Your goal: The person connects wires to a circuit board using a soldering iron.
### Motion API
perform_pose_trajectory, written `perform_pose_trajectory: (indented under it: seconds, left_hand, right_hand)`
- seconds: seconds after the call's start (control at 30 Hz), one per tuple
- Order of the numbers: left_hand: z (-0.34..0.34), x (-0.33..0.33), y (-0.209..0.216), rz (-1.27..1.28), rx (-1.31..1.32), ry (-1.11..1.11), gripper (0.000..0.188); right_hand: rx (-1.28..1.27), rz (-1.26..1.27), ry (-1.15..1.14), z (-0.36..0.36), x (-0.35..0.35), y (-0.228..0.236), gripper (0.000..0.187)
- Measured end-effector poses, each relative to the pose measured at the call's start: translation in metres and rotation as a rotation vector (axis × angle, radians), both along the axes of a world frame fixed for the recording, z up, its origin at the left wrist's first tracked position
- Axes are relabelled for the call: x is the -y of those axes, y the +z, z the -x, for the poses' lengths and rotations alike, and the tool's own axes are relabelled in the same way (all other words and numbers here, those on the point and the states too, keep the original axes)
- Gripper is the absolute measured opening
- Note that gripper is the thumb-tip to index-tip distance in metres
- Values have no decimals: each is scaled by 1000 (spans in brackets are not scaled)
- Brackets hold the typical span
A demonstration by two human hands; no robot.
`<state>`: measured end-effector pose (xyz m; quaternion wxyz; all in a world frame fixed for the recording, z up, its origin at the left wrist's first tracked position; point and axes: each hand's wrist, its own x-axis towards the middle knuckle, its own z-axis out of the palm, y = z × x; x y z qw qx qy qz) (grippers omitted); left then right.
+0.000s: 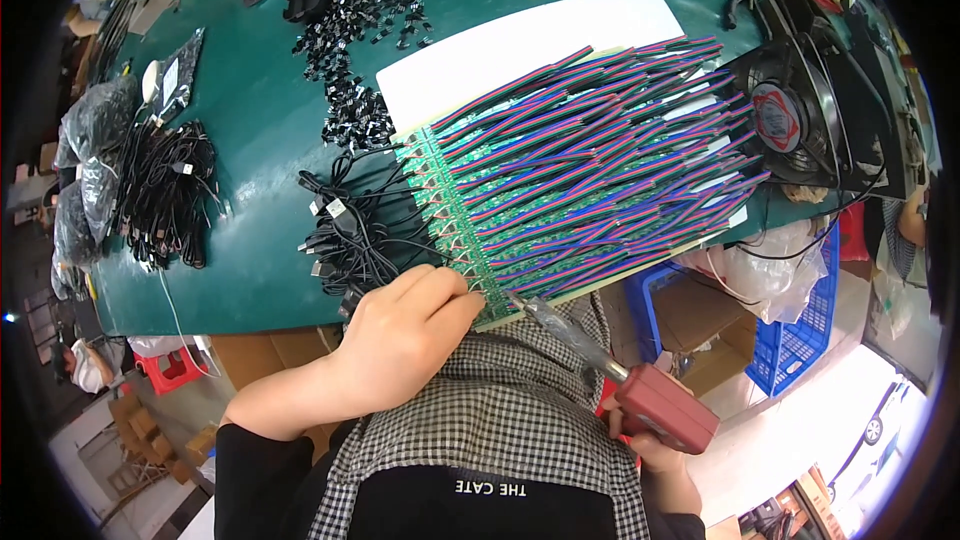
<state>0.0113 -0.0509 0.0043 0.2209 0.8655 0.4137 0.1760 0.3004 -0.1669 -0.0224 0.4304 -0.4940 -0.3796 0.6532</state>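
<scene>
My left hand (pixel 415 330) is closed in a pinch at the near corner of a green circuit board panel (pixel 432 180), where a thin black cable end seems to be between the fingertips; the fingers partly hide it. In my right hand (pixel 648 448) is a soldering iron (pixel 665 405) with a dark red body, its tip pointing at the board's near edge beside my left fingers. Rows of multicoloured ribbon wires (pixel 600 140) spread rightward from the panel. Black USB cables (pixel 350 215) run from its left edge into a loose heap.
A pile of small black connectors (pixel 355 90) lies behind the cables. Farther left are a cable bundle (pixel 165 190) and plastic bags (pixel 95 160). A fan (pixel 785 120) stands to the right of the wires. Below the table edge is a blue crate (pixel 790 350).
</scene>
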Motion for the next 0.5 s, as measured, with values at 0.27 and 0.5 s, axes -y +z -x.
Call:
perform_pose_trajectory:
  seconds: [0.27,0.5]
  left_hand:
    - [-9,-9,9,179,-21,82,13]
    - [-14,-17,15,298,-134,23,9]
  right_hand:
    - [-41,42,-19,1,2,4,74]
    - [-1,12,9,-4,8,-4,73]
